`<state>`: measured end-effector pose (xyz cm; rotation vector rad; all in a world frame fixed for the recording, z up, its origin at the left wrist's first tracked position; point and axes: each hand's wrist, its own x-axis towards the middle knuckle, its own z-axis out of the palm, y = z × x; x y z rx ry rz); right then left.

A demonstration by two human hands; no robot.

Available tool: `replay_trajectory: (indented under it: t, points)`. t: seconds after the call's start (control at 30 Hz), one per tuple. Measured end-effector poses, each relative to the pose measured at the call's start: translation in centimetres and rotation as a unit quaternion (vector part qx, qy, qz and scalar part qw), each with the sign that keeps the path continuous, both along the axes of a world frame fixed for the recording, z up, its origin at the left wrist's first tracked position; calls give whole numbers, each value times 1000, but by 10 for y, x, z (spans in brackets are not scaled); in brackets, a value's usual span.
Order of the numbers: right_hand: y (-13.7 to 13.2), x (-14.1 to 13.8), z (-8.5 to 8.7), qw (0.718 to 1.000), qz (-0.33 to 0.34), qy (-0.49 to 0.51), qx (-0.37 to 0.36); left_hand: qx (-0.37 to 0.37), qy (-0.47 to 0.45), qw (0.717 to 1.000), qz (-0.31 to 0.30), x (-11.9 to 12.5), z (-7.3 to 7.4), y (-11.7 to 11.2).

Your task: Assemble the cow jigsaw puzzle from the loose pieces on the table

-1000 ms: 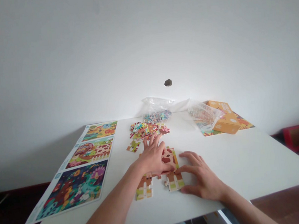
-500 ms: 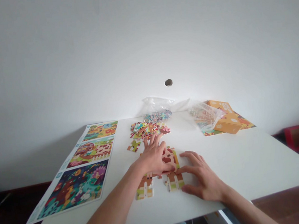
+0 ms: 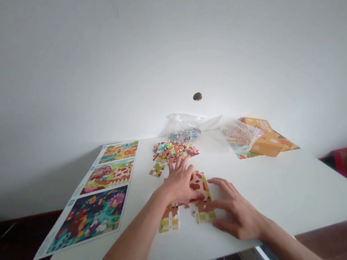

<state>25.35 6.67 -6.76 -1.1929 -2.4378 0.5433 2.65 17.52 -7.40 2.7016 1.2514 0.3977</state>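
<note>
"What have we got?"

"Our left hand (image 3: 180,183) rests on the joined jigsaw pieces (image 3: 199,183), fingers (image 3: 180,164) spread. Our right hand (image 3: 236,210) touches their edge, its fingers (image 3: 223,187) spread too."

"Where are they?"

"On the white desk (image 3: 261,195), just below the loose pile (image 3: 171,151)."

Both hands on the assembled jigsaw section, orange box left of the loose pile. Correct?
No: the orange cardboard box sits right of the loose jigsaw pieces, not left, as the head view shows. The rest stands: the left hand and right hand are both on the assembled jigsaw section.
</note>
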Motion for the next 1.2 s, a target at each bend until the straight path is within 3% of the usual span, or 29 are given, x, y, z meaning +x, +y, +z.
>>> replay_trajectory:
  t: [0.2,0.37,0.47,0.67,0.77,0.83,0.97,1.07,1.2]
  points:
    - [3,-2,3,998,42,-50,-14,37,-27,999,5,-11,-2,13]
    - [1,4,6,997,54,-49,-32,94,-54,969,220,-36,-9,43]
    - [-5,14,6,996,65,-44,-39,81,-53,944,317,-46,-16,55]
    - [-5,18,8,997,68,-15,-35,40,-56,936,346,-47,-23,61]
    - [22,7,6,998,21,64,-8,30,-60,935,350,-47,-23,62]
    - [53,-5,4,993,-64,97,20,34,-66,935,347,-48,-23,63]
    - [124,-34,-4,982,-170,59,55,54,-67,932,353,-52,-25,65]
    - [157,-52,-14,971,-221,33,81,57,-68,927,365,-56,-26,67]
    - [169,-61,-30,983,-164,-32,74,60,-80,921,375,-57,-27,69]
